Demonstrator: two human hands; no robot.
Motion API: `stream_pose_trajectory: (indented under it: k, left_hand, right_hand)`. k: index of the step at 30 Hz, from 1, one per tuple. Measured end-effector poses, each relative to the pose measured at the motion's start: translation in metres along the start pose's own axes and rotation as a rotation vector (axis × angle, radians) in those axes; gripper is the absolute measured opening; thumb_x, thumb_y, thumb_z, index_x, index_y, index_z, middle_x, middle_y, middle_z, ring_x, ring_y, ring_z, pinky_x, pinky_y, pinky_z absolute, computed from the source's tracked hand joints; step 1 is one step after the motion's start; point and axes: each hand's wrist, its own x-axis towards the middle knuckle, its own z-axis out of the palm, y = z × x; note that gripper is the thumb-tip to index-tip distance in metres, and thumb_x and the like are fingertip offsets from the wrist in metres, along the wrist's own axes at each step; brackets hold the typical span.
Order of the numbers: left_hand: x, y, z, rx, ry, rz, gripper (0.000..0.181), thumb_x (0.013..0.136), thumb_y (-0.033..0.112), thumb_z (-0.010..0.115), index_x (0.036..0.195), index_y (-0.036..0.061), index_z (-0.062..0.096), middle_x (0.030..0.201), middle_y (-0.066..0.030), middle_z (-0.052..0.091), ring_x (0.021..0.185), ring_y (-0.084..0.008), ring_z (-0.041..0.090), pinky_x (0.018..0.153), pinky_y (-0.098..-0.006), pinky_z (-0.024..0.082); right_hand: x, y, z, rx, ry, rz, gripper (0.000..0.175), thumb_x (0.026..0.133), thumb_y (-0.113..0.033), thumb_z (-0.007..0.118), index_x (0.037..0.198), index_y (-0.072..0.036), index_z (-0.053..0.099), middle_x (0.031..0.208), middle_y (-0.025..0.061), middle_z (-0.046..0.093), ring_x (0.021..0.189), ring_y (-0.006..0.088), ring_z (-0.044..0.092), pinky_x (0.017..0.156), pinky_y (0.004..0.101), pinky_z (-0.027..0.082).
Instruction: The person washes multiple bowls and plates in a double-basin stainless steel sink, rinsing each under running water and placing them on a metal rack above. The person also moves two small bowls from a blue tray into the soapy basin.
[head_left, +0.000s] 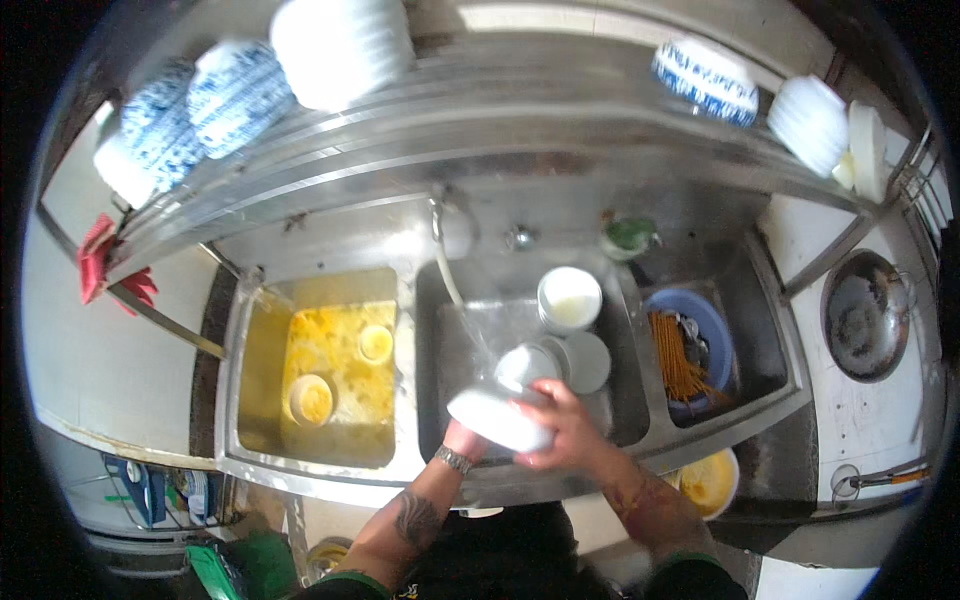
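Over the front of the middle sink basin (454, 375), a tilted white bowl (499, 420) is held between both hands. My left hand (466, 439) grips its near left side and is partly hidden by it. The fingers of my right hand (566, 431) lie over its right side. Just beyond the bowl, in the basin, are white bowls (529, 364) and another upturned white bowl (589, 364). A stack of white bowls (570, 296) stands farther back, the top one with a little liquid inside. Water runs from a pale hose (448, 281) on the faucet (435, 217).
The left basin (259, 390) holds yellowish water with bowls (311, 400) in it. In the right basin, a blue tub (724, 337) contains chopsticks (671, 352) and spoons. Overhead runs a steel shelf (487, 112) with stacked bowls (341, 49). A wok (866, 315) lies at right.
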Motion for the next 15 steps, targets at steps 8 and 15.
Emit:
stream_pose_trajectory:
  k: [8, 15]
  left_hand:
    - [-0.17, 0.145, -0.11, 1.036, 0.126, 0.111, 0.051, 0.083, 0.024, 0.068, 0.125, 0.0007, 0.052, 0.122, -0.0215, 0.058, 0.113, -0.0257, 0.056, 0.092, -0.0359, 0.046]
    - [-0.337, 0.084, -0.3, 0.563, 0.846, 0.008, 0.043, 0.085, 0.017, 0.063, 0.121, -0.0034, 0.053, 0.11, -0.0188, 0.063, 0.096, -0.024, 0.062, 0.081, -0.034, 0.05]
  right_hand:
    - [0.068, -0.216, -0.084, -0.441, 0.075, -0.6, 0.06, 0.053, -0.04, 0.086, 0.108, -0.025, 0.067, 0.12, 0.0146, 0.045, 0.108, 0.0342, 0.048, 0.089, 0.047, 0.041]
    - [0.295, -0.27, -0.105, -1.074, 0.287, -0.875, 0.062, 0.056, -0.032, 0.08, 0.116, -0.023, 0.066, 0.121, 0.0191, 0.048, 0.107, 0.0361, 0.048, 0.094, 0.0467, 0.04]
